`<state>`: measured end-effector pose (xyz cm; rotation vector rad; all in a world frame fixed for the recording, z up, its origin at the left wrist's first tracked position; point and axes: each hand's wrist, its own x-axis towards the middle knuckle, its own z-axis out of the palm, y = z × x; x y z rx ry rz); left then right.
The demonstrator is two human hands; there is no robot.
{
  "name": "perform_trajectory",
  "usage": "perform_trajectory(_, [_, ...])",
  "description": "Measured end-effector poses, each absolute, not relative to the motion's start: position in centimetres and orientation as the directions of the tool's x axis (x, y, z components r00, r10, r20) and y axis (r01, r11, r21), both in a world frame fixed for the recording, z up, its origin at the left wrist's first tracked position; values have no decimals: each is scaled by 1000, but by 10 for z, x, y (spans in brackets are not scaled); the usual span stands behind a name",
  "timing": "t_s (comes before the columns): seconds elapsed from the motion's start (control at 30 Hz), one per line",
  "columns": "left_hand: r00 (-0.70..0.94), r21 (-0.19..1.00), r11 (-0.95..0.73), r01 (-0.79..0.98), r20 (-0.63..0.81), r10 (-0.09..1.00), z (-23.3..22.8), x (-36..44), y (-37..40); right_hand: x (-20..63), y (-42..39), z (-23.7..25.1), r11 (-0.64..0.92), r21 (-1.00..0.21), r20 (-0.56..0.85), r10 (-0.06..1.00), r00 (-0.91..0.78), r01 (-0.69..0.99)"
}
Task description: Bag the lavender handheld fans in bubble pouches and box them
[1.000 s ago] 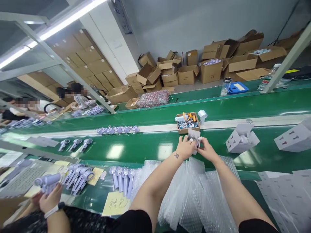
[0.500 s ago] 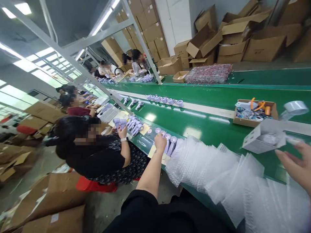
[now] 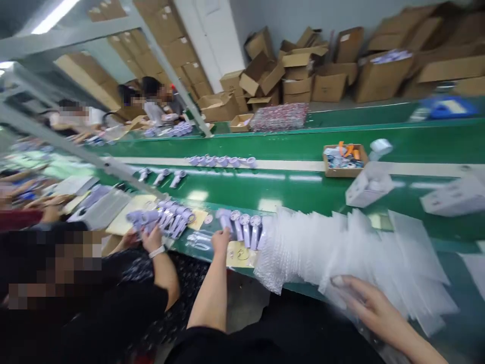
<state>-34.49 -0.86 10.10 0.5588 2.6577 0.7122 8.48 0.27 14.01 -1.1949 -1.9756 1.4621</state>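
Note:
My left hand is closed round the handle of a lavender handheld fan at the table's near edge. Beside it, several more lavender fans lie in a row, heads pointing away from me. My right hand is over the near side of a fanned-out stack of bubble wrap bags. Its thumb and fingers are apart and somewhat blurred; whether it touches a bag I cannot make out. A yellow paper with writing lies below the fans.
A co-worker's hand on the left holds lavender fans next to a pile of fans. Farther back are a green conveyor, a parts box and a white box. A slanted metal post rises at the left.
My left hand has taken hold of a fan at the row's left end. My right hand has moved from near the white box to the bubble wrap bags. The view has turned right.

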Motion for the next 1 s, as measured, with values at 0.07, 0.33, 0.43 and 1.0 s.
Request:
perform_trajectory(0.07, [-844, 666, 704, 248, -208, 494, 109, -326, -4, 85, 2, 144, 64, -933, -89, 912, -400, 353])
perform_trajectory(0.33, [92, 864, 475, -168, -466, 880, 145, -91, 17, 108, 33, 147, -438, -642, -402, 891, -211, -629])
perform_trajectory(0.43, [614, 845, 508, 165, -491, 618, 146, -4, 52, 155, 29, 141, -353, -550, -489, 871, -51, -757])
perform_trajectory(1.0, [755, 429, -625, 653, -304, 581, 64, 173, 161, 290, -23, 94, -397, -474, -702, 710, 64, -786])
